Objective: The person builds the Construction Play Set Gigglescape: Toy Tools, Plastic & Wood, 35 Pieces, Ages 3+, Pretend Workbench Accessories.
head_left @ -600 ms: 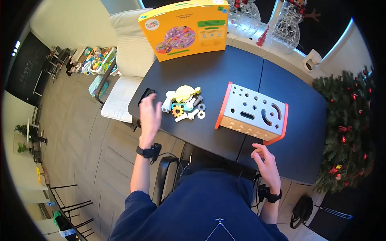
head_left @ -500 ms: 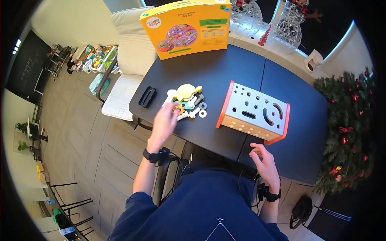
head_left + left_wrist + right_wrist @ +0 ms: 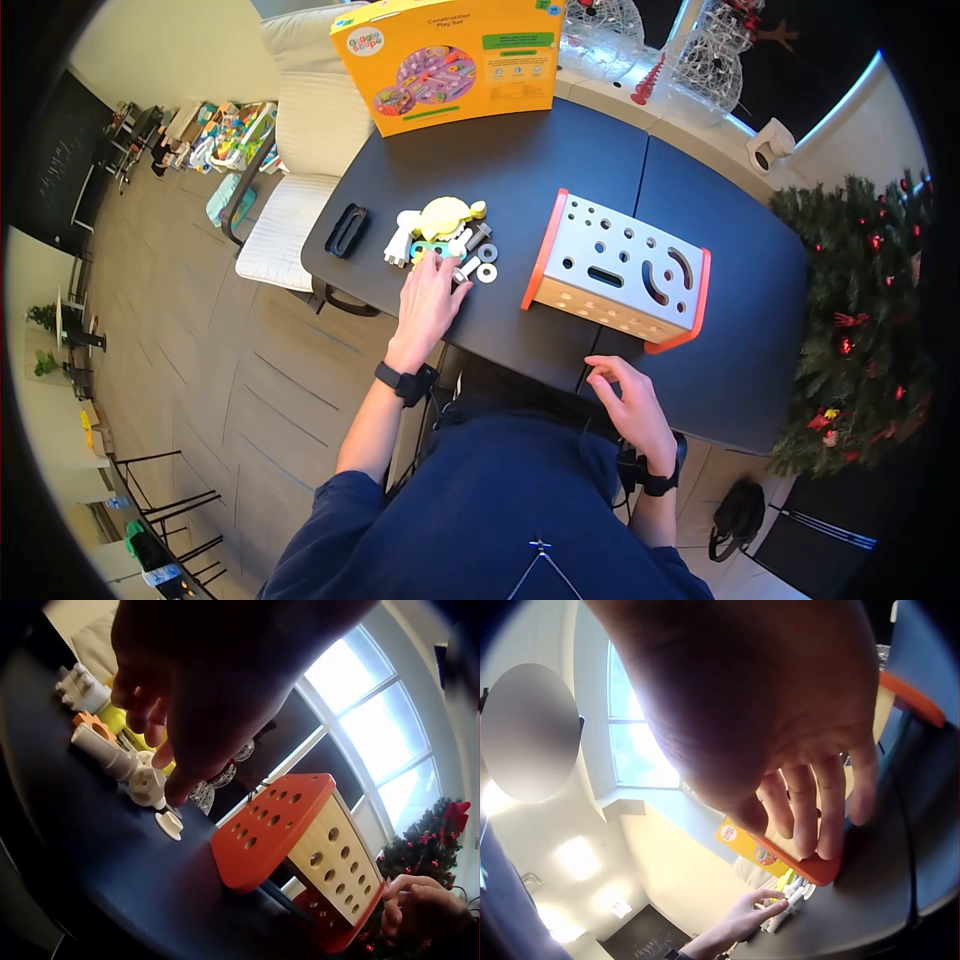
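Observation:
My left hand [image 3: 430, 305] reaches over the near side of a pile of toy parts, fingers spread and bent down among them. The pile has a yellow piece [image 3: 445, 215], a white piece [image 3: 401, 240], grey bolts and washers [image 3: 487, 273]. In the left wrist view, the fingers hang beside a white bolt [image 3: 105, 754] and an orange gear [image 3: 94, 726]; contact is unclear. My right hand [image 3: 635, 405], empty with loosely bent fingers, hovers by the table's near edge, below a holed box [image 3: 610, 255] with red ends.
A black oval holder [image 3: 347, 231] lies left of the pile. The yellow play set box [image 3: 450, 65] stands at the table's far edge. A cushioned chair [image 3: 290, 225] is at the left, and a decorated tree [image 3: 850, 330] stands close to the table's right side.
My left hand has moved right, from over the black holder to the near side of the pile, uncovering the holder. The right hand keeps about the same pose. The head view has shifted slightly.

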`<state>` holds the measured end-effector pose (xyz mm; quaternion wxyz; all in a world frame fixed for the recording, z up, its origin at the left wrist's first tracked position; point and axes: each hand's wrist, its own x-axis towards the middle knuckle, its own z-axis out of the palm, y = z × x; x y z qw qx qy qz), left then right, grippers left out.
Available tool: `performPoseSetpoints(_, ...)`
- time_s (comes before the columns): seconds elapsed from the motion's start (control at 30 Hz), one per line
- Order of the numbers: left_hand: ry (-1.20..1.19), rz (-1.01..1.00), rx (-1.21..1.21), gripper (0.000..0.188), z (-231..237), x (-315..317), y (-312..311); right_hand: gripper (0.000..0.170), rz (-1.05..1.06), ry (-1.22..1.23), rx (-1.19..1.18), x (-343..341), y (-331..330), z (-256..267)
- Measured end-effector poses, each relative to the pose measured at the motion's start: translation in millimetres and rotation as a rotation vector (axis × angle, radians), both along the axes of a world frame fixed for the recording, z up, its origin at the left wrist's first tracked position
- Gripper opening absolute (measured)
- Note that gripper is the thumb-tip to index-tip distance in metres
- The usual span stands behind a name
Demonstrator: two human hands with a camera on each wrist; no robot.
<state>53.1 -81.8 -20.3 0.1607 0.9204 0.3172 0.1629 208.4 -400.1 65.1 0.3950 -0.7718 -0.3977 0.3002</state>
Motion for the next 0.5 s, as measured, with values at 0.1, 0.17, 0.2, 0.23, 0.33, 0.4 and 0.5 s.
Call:
performPoseSetpoints(0.1, -0.014, -0.031, 0.055, 0.033, -7.8, 2.5, 4.2, 0.026, -0.048, -0.024, 0.002, 4.3, -2.2, 1.1)
performPoseSetpoints(0.17, -0.045, -0.051, 0.068, 0.031, -8.0, 3.1, 5.1, 0.025, -0.064, -0.035, 0.0, 8.9, -5.1, 2.6)
performPoseSetpoints(0.2, -0.059, -0.062, 0.075, 0.03, -7.2, 3.1, 5.2, 0.025, -0.067, -0.041, -0.003, 10.5, -6.3, 2.9)
performPoseSetpoints(0.23, -0.069, -0.064, 0.065, 0.029, -5.4, 2.9, 4.7, 0.025, -0.071, -0.047, -0.006, 11.6, -7.8, 2.9)
performPoseSetpoints(0.33, -0.097, -0.072, 0.041, 0.028, -3.7, 1.0, 5.5, 0.025, -0.082, -0.039, -0.018, 13.8, -10.2, -1.2)
performPoseSetpoints(0.4, -0.116, -0.088, 0.027, 0.029, -6.9, 0.6, 7.3, 0.025, -0.079, -0.022, -0.026, 11.9, -9.1, -3.6)
performPoseSetpoints(0.5, -0.13, -0.113, 0.048, 0.028, -8.2, 3.3, 6.3, 0.025, -0.062, -0.003, -0.028, 9.1, -4.5, -4.4)
